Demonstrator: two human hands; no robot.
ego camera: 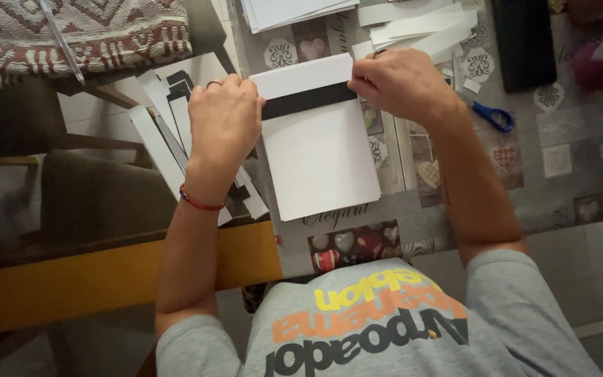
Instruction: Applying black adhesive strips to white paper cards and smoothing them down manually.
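Note:
A white sheet of card [319,157] lies on the patterned tablecloth [567,174] in front of me. A black strip [307,101] runs across it near its far end, with a white band of card beyond the strip. My left hand [223,122] pinches the left end of the strip and card edge. My right hand [403,82] presses down on the strip's right end. Both hands wear a ring; a red thread bracelet circles my left wrist.
Blue-handled scissors [493,115] lie right of my right hand. Cut white strips [420,24] and a stack of white sheets [294,10] sit at the far edge. Black and white offcuts [165,132] lie under my left hand. A dark flat object [525,42] is far right.

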